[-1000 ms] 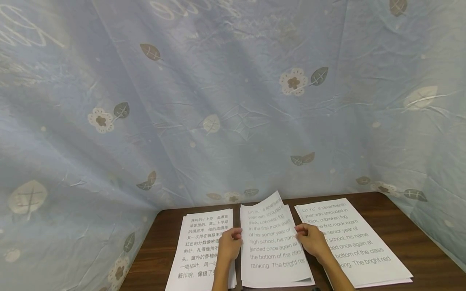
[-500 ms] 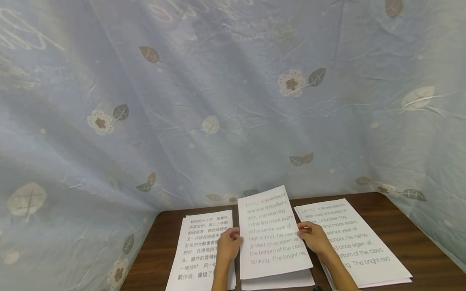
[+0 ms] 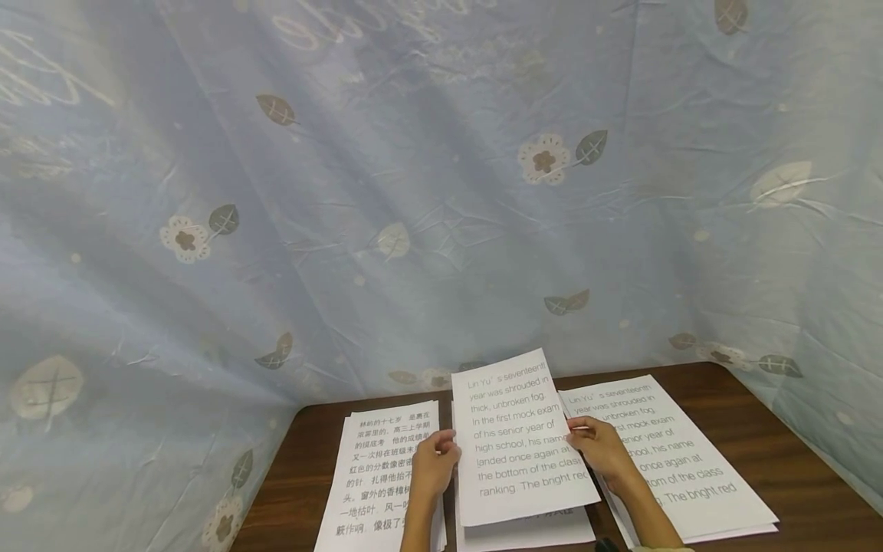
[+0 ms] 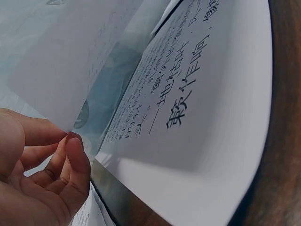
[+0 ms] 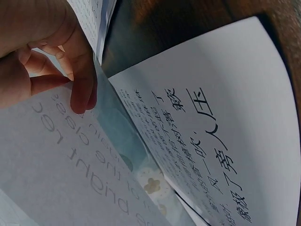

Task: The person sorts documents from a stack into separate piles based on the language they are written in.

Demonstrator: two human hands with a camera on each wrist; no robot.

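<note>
A printed sheet of paper [image 3: 513, 491] with English text is lifted and tilted over the middle paper stack [image 3: 538, 537]. My left hand [image 3: 433, 468] is at its left edge; in the left wrist view, thumb and forefinger pinch the sheet's border. My right hand [image 3: 603, 452] holds the opposite edge, and its pinch shows in the right wrist view. Beneath, a page [image 5: 254, 94] with Chinese characters faces up on the middle stack. The raised sheet hides most of that page in the head view.
To the left lies a stack of Chinese-printed papers [image 3: 379, 475], partly under my left forearm. Another stack with English text [image 3: 704, 475] lies to the right, overlapped by my right arm. The brown wooden table [image 3: 786, 452] meets a patterned blue-grey cloth [image 3: 469, 192] behind.
The English sheet has come up off the middle stack between both hands and shifted slightly right. A Chinese-printed page now shows below it.
</note>
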